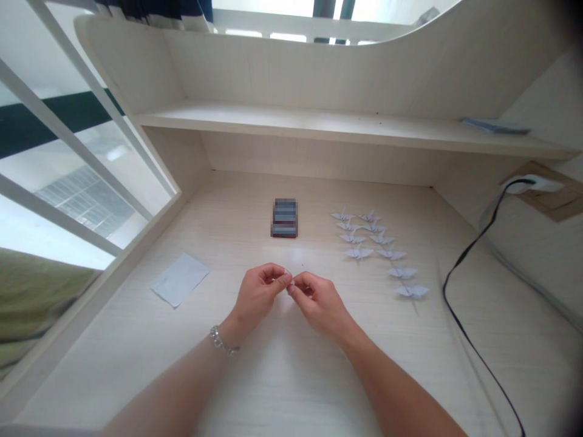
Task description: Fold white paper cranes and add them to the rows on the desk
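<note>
My left hand and my right hand meet fingertip to fingertip over the middle of the desk. Between them they pinch a small piece of folded white paper, mostly hidden by the fingers; its exact shape cannot be made out. To the right of my right hand stand several white origami cranes in two slanting rows. Left of my left hand lies a stack of white paper sheets, flat on the desk. A bracelet circles my left wrist.
A dark blurred rectangular object lies beyond my hands. A black cable runs from the wall socket down the right side. A shelf spans the back, with a flat blue item on it. White bars border the left.
</note>
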{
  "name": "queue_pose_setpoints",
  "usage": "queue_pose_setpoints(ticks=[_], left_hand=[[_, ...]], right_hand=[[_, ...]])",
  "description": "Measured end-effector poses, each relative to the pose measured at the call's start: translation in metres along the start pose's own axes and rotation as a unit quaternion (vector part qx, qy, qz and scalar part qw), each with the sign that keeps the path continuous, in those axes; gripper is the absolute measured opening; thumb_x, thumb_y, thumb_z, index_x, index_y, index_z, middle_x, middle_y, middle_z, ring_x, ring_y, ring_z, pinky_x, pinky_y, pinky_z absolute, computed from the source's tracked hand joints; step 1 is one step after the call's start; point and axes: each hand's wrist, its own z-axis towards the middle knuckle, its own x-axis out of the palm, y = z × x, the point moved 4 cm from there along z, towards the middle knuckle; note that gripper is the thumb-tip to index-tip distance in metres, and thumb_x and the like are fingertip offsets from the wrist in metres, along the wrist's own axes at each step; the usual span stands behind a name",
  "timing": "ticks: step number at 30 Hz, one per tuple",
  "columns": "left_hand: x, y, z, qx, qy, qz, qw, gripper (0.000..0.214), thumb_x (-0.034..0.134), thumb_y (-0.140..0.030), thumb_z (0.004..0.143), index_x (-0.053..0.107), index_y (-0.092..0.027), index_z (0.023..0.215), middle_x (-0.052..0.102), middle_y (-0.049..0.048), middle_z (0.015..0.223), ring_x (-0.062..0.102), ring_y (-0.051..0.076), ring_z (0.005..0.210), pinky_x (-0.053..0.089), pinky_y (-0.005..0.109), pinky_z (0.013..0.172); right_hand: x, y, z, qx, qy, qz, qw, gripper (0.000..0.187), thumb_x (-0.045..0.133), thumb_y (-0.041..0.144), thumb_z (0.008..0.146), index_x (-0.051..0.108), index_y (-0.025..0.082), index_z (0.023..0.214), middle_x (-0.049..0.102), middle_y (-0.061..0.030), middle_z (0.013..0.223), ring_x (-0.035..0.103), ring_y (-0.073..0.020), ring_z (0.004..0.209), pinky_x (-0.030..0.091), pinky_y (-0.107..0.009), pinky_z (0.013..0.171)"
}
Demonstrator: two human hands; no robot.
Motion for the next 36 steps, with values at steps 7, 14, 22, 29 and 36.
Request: queue_pose_setpoints(ticks=[7,14,22,29,36], left_hand=[[0.003,-0.003,-0.001,0.005,-0.002,-0.032,0.999,0.013,0.069,-0.027,0.068,0.066,-0.014,0.070,0.063,0.0021,0.069,0.056,0.013,0.067,0.045,0.023,0.065],[0.008,0.001,-0.001,-0.021,0.038,-0.086,0.995,0.012,0.069,-0.023,0.068,0.066,-0.013,0.074,0.064,0.0031,0.073,0.057,0.014,0.071,0.046,0.026,0.070],[0.004,0.005,0.001,-0.021,0.029,-0.097,0.995,0.010,0.070,-0.021,0.068,0.068,-0.012,0.071,0.064,0.0033,0.070,0.056,0.013,0.068,0.044,0.025,0.067],[0.007,0.005,0.001,-0.074,0.057,-0.242,0.966,0.013,0.066,-0.023,0.074,0.070,-0.013,0.081,0.065,0.0050,0.080,0.057,0.012,0.075,0.046,0.027,0.072],[0.011,0.009,-0.001,-0.109,0.089,-0.240,0.961,0.019,0.065,-0.027,0.075,0.070,-0.014,0.088,0.065,0.0063,0.082,0.057,0.012,0.075,0.045,0.025,0.069]], right_hand=[[-0.003,0.005,-0.001,-0.015,-0.022,-0.022,0.999,0.017,0.050,0.029,0.083,0.060,0.019,0.073,0.060,-0.0010,0.065,0.053,-0.0132,0.059,0.039,-0.024,0.055],[-0.005,0.004,-0.002,-0.028,-0.034,-0.047,0.998,0.018,0.050,0.029,0.084,0.060,0.018,0.075,0.061,-0.0018,0.066,0.054,-0.0130,0.059,0.039,-0.024,0.055],[-0.004,-0.001,-0.001,-0.026,-0.033,-0.010,0.999,0.013,0.053,0.028,0.083,0.063,0.019,0.079,0.064,-0.0008,0.068,0.056,-0.0125,0.060,0.041,-0.023,0.055],[-0.006,-0.001,0.002,0.004,-0.016,0.110,0.994,0.017,0.055,0.033,0.082,0.064,0.018,0.082,0.063,-0.0016,0.072,0.056,-0.0130,0.067,0.044,-0.024,0.059],[-0.004,-0.008,0.003,0.025,-0.031,0.201,0.979,0.012,0.057,0.026,0.079,0.062,0.017,0.084,0.062,-0.0012,0.071,0.055,-0.0122,0.063,0.045,-0.023,0.055]])
